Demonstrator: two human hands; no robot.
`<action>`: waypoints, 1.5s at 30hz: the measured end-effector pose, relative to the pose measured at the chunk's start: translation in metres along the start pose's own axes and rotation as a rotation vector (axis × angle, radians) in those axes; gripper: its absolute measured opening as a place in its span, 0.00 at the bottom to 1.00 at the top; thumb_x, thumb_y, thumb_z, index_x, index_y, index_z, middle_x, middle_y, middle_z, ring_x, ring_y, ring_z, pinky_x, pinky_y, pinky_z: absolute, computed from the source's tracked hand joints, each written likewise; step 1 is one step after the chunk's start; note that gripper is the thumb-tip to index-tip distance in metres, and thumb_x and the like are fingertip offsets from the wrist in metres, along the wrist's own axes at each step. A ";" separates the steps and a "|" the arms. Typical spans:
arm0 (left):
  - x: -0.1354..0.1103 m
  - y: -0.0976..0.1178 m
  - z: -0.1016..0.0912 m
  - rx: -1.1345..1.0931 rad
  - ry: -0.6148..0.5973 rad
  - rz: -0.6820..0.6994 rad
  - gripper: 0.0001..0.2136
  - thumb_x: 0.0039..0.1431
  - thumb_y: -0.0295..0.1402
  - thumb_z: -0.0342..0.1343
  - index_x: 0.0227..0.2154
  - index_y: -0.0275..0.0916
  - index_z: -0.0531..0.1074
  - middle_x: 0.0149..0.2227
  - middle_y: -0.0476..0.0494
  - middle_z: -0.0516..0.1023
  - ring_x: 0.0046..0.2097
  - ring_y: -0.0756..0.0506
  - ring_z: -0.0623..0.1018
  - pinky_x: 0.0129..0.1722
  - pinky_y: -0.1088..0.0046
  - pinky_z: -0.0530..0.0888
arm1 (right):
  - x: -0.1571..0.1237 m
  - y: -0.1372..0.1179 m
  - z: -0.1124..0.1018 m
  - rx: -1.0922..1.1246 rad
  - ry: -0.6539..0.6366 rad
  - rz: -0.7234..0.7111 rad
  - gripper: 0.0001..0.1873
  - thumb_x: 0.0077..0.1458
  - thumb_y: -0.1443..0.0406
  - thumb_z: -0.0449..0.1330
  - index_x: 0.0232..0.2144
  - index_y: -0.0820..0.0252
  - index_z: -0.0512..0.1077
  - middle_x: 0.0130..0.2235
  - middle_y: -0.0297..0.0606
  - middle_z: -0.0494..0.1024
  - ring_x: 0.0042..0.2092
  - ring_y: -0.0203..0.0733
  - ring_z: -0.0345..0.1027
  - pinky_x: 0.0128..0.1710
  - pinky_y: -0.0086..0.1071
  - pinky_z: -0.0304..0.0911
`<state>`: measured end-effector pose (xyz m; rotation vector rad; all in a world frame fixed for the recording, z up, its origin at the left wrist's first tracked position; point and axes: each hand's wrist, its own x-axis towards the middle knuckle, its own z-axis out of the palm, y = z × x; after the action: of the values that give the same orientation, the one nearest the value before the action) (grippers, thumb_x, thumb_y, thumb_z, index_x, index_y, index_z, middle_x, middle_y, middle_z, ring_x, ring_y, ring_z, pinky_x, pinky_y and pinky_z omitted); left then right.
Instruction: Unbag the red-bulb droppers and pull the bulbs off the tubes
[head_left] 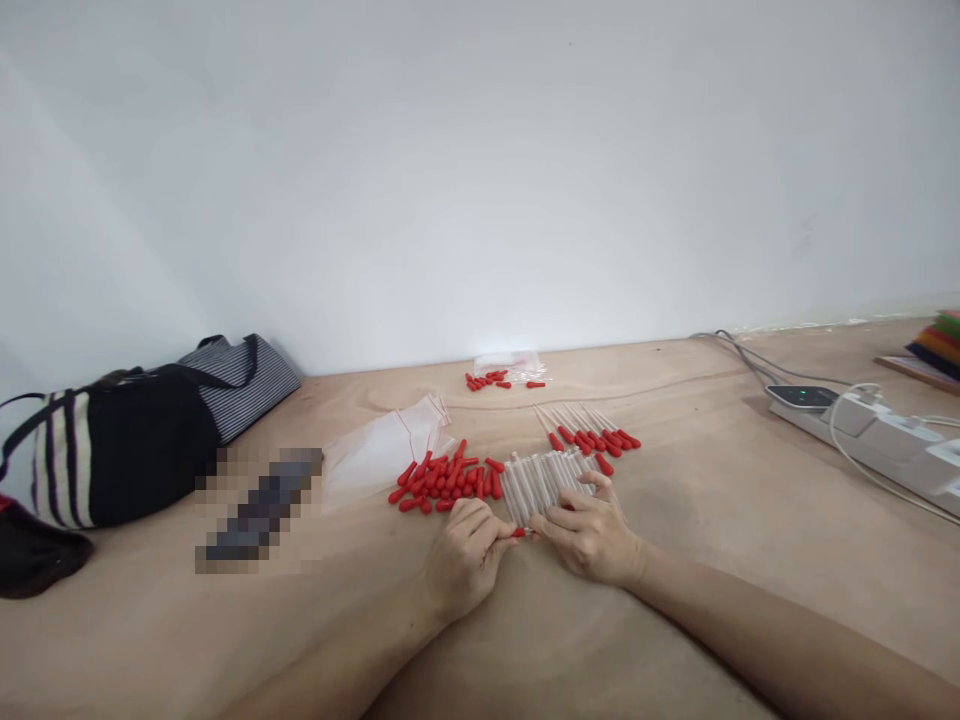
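My left hand pinches a red rubber dropper bulb with its open end toward the right. Facing it, my right hand is closed on a clear dropper tube, whose end meets the bulb; how deep it sits inside I cannot tell. Just behind my hands lies a row of clear dropper tubes. Left of them is a pile of loose red bulbs. Beyond the row, several droppers with red bulbs on their ends lie side by side, tips pointing away.
Clear zip bags lie behind the bulb pile. More red bulbs lie near the wall beside another bag. Cloth bags stand at left, near a blurred-out object. A power strip with cables is at right.
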<state>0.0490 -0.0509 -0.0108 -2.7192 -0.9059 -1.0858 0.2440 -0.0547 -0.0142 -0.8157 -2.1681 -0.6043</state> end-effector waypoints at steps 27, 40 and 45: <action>-0.012 -0.115 -0.056 0.031 0.009 -1.016 0.17 0.45 0.47 0.51 0.25 0.37 0.73 0.25 0.46 0.76 0.28 0.46 0.74 0.28 0.74 0.67 | -0.004 0.067 -0.005 0.328 -0.265 1.010 0.12 0.48 0.64 0.49 0.29 0.59 0.72 0.27 0.36 0.75 0.30 0.38 0.67 0.29 0.28 0.58; -0.004 -0.104 -0.064 0.269 -0.020 -0.946 0.21 0.49 0.47 0.42 0.30 0.36 0.73 0.31 0.42 0.77 0.30 0.44 0.72 0.28 0.72 0.65 | -0.003 0.061 0.001 0.217 -0.454 1.039 0.11 0.45 0.65 0.52 0.31 0.59 0.72 0.28 0.34 0.77 0.31 0.39 0.69 0.29 0.28 0.57; -0.006 -0.104 -0.060 0.293 0.056 -0.916 0.19 0.47 0.46 0.44 0.29 0.38 0.74 0.32 0.43 0.76 0.32 0.43 0.71 0.32 0.70 0.66 | 0.003 0.057 0.002 0.093 -0.483 1.021 0.10 0.47 0.62 0.53 0.31 0.57 0.72 0.26 0.34 0.76 0.31 0.39 0.69 0.30 0.29 0.55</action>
<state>-0.0482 0.0149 0.0158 -1.9993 -2.1874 -0.9758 0.2823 -0.0132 -0.0036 -1.9487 -1.7814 0.2405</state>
